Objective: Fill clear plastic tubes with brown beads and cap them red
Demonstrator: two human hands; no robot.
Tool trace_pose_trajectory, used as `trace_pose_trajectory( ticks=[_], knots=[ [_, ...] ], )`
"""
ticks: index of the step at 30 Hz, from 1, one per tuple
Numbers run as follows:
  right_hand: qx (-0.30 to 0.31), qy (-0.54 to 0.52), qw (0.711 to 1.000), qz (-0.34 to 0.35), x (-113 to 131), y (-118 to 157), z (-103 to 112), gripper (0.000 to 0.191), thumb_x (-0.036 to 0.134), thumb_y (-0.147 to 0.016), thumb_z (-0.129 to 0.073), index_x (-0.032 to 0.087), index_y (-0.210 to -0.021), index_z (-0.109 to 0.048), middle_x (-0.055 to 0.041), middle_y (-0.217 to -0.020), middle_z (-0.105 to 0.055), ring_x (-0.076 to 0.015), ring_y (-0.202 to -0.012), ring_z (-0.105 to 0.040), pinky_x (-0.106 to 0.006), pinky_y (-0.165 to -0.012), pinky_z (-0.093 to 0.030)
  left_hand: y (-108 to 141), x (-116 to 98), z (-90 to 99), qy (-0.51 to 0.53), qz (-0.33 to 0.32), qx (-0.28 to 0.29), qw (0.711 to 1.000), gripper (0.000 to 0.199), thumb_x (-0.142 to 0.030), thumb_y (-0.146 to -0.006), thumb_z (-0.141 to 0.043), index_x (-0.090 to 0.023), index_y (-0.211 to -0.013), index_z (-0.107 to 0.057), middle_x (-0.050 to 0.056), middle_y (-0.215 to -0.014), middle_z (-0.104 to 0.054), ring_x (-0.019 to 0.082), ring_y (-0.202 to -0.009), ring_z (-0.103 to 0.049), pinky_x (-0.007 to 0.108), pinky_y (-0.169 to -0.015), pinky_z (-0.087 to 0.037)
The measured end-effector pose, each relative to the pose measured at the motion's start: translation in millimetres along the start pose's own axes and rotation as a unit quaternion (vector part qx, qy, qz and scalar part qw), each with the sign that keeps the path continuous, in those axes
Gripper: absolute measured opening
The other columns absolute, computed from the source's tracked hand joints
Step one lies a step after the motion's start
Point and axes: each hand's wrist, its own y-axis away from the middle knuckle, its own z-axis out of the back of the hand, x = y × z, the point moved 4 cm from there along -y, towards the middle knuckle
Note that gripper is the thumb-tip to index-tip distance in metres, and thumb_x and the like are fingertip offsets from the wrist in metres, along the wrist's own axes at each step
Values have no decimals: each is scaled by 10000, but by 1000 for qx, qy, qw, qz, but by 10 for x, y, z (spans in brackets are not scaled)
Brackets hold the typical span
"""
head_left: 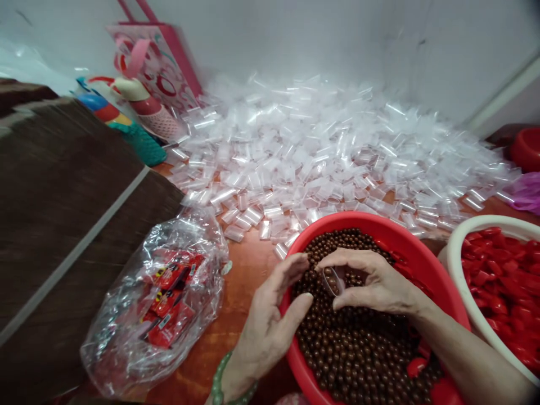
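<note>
Over a red tub (447, 292) of small brown balls (350, 349), my right hand (371, 281) pinches a clear plastic case (330, 281) between thumb and fingers. A few brown balls show inside the case, and its open end faces left. My left hand (270, 320), with a green bead bracelet (217, 379) at the wrist, is at the tub's left rim. Its thumb and fingers are apart, with nothing visible between them. Some red plastic pieces (415, 365) lie among the balls at the tub's right side.
Many clear plastic cases (304, 152) are heaped across the table's back. A white tub (453, 253) of red pieces stands right. A plastic bag (202, 326) with red packets lies left, beside brown strapped cardboard (63, 225). Bottles (139, 101) and a pink gift bag (169, 67) stand behind.
</note>
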Motion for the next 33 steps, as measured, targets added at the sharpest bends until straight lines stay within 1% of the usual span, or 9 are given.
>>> trace_pose_trajectory(
  ticks=[2, 4, 7, 10, 14, 18, 24, 29, 33],
  knots=[
    [6, -53, 999, -2, 35, 19, 30, 465, 351, -769, -790, 202, -1189, -660, -47, -1049, -705, -170, -918, -669, -273, -816, -526, -32, -28, -169, 77, 42, 76, 993, 500, -284, -923, -592, -249, -1399, -442, 105, -1427, -536, 237, -1281, -542, 381, -1103, -428],
    [28, -99, 995, 0, 60, 41, 36, 485, 333, -792, -772, 234, -1249, -642, -45, -1124, -711, -189, -1029, -666, -299, -903, -515, -72, -52, -297, 129, 61, 116, 983, 515, -306, -921, -592, -234, -1406, -435, 108, -1403, -558, 245, -1260, -558, 373, -1079, -447],
    [46, -109, 993, -24, 47, 73, 43, 479, 291, -849, -713, 295, -1315, -604, -27, -1225, -691, -196, -1121, -644, -337, -998, -482, -141, -47, -380, 115, 69, 102, 986, 522, -305, -897, -622, -204, -1387, -471, 107, -1319, -619, 246, -1181, -602, 349, -1026, -473],
    [18, -75, 995, -56, -12, 87, 80, 461, 270, -876, -670, 301, -1330, -595, -25, -1229, -692, -203, -1097, -658, -357, -988, -498, -195, -5, -396, 121, 88, 71, 986, 530, -308, -881, -640, -184, -1375, -494, 107, -1224, -670, 237, -1079, -643, 333, -940, -511],
    [0, -7, 998, -56, -48, 73, 123, 396, 301, -876, -667, 268, -1270, -648, -39, -1103, -731, -211, -976, -685, -352, -890, -546, -234, 27, -417, 168, 109, 79, 977, 505, -304, -874, -647, -170, -1346, -525, 104, -1142, -694, 188, -916, -670, 283, -810, -549],
    [-12, 55, 998, -23, -29, 51, 154, 298, 320, -873, -677, 236, -1159, -699, -51, -987, -728, -193, -883, -669, -320, -826, -541, -229, 72, -423, 190, 132, 101, 968, 483, -340, -866, -659, -148, -1301, -575, 75, -914, -722, 127, -694, -650, 221, -653, -533],
    [-29, 0, 996, -82, -100, 52, 174, 301, 399, -793, -756, 174, -974, -672, -26, -834, -689, -151, -726, -644, -261, -681, -527, -225, 147, -422, 295, 142, 133, 935, 472, -302, -799, -744, -153, -1229, -617, 99, -1012, -730, 144, -784, -684, 234, -724, -542],
    [-15, -33, 992, -120, -129, 76, 195, 507, 396, -755, -786, 183, -1181, -610, -29, -892, -690, -155, -741, -657, -274, -690, -545, -265, 117, -429, 316, 146, 132, 928, 467, -209, -744, -784, -147, -1185, -642, 113, -1088, -727, 168, -878, -684, 256, -787, -532],
    [-10, 10, 994, -107, -110, 89, 235, 436, 338, -760, -781, 187, -1150, -658, -64, -1032, -712, -190, -889, -678, -301, -796, -551, -265, 96, -440, 319, 146, 130, 928, 473, -153, -721, -786, -152, -1174, -652, 103, -1067, -737, 157, -848, -688, 250, -784, -525]
  ],
)
